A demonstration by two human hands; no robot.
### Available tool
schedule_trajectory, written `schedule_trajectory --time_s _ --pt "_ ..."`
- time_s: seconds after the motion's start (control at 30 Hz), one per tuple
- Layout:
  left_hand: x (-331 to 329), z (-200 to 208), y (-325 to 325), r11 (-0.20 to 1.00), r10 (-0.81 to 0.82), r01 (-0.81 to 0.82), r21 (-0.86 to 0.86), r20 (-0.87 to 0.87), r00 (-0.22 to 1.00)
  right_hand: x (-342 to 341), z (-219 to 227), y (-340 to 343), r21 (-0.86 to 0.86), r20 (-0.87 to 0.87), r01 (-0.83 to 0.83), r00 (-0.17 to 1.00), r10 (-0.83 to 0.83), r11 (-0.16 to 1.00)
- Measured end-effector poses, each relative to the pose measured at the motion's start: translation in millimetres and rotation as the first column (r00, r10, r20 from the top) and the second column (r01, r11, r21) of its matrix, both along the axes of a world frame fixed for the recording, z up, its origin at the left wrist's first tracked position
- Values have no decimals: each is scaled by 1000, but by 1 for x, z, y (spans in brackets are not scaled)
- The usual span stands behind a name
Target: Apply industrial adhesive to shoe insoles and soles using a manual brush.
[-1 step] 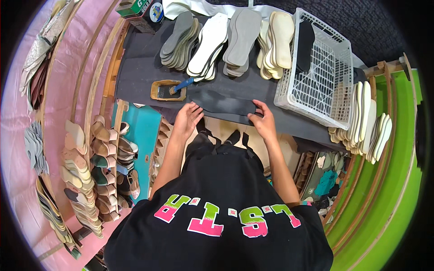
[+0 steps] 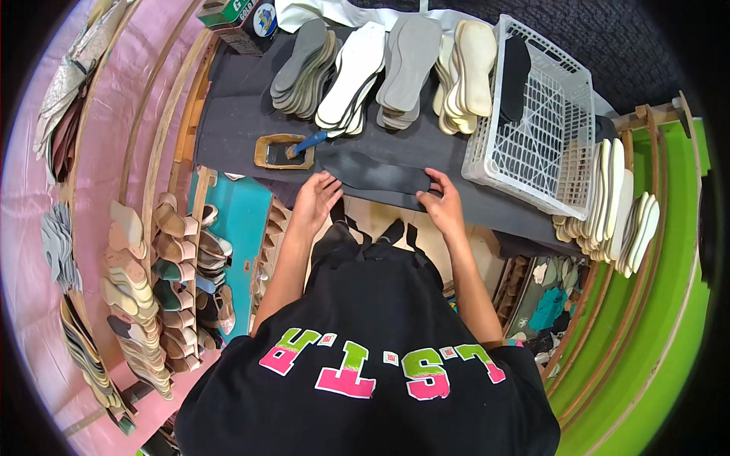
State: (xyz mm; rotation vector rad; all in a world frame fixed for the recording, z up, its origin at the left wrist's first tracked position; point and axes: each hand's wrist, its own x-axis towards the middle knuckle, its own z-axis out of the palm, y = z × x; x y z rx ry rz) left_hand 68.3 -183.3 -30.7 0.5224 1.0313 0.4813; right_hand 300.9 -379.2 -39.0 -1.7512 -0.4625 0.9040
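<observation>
A black insole (image 2: 372,173) lies lengthwise along the near edge of the dark table, a greyish sheen on its middle. My left hand (image 2: 316,199) is at its left end, fingertips on the near edge. At the right end, my right hand (image 2: 442,199) grips the tip between thumb and fingers. Just beyond my left hand stands a small tan-rimmed tub (image 2: 266,152) with dark contents. A brush with a blue handle (image 2: 310,141) rests in it, the handle leaning over the right rim toward the insole.
Stacks of grey insoles (image 2: 300,68), white insoles (image 2: 351,76), lighter grey insoles (image 2: 409,64) and cream insoles (image 2: 473,68) line the back. A white plastic crate (image 2: 544,186) stands right, another black insole (image 2: 515,80) on its left side. A tin (image 2: 242,30) sits back left; shoe racks (image 2: 179,277) are left.
</observation>
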Motion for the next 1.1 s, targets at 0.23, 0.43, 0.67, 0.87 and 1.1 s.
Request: schedule_trajectory --time_s 0.23,0.43,0.67,0.87,1.1 --pt "-12 4 6 999 -25 26 -33 34 999 -13 1 4 -119 459 -60 882 108 991" --pt "-54 24 46 846 -323 328 421 -84 942 -44 42 58 -34 373 -102 922 107 994" --pt "-75 54 133 123 101 551 825 -563 820 -110 24 182 208 110 -43 994 20 977" --pt "-89 35 178 20 -199 733 679 -716 669 -143 47 216 63 669 -358 708 227 932" --pt "-89 26 184 8 -250 687 726 -664 705 -152 57 221 46 727 -239 674 131 970"
